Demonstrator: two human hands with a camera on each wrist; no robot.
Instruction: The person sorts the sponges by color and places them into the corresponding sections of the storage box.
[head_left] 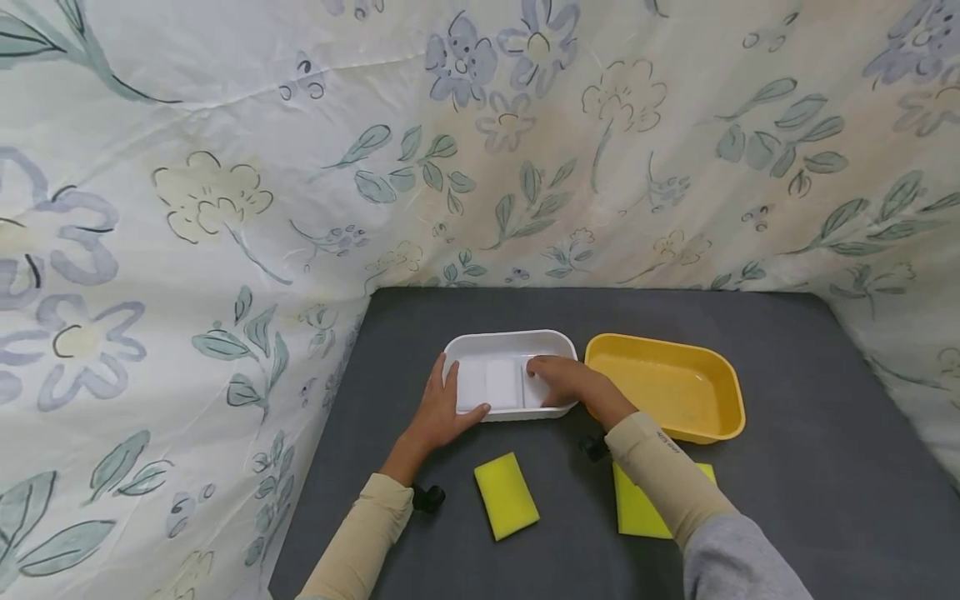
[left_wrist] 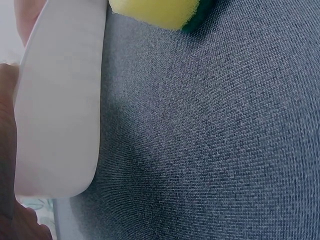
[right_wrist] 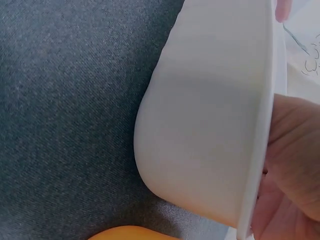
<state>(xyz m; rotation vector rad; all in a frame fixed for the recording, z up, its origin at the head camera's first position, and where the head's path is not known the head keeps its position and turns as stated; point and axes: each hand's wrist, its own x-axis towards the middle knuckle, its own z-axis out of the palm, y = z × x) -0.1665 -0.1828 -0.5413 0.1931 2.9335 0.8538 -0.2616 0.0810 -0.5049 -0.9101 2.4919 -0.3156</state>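
A white tray [head_left: 512, 335] lies on the dark table with flat white rectangular blocks [head_left: 503, 384] side by side inside. My left hand [head_left: 437, 414] rests at its left end, fingers spread over the rim and thumb along the front edge. My right hand [head_left: 566, 379] reaches over the right end into the tray. Its index finger and thumb bend down around a white block [head_left: 535, 392] there; the other fingertips are hidden. In the right wrist view, the tray's outer wall [right_wrist: 200, 135] hides most of the right fingers.
A yellow tray [head_left: 675, 371] stands just right of the white one. A yellow sponge [head_left: 507, 497] with a green underside lies in front. More yellow sponge [head_left: 636, 508] shows under the right sleeve [head_left: 667, 475]. Floral cloth [head_left: 450, 167] hangs around the dark table [head_left: 810, 433].
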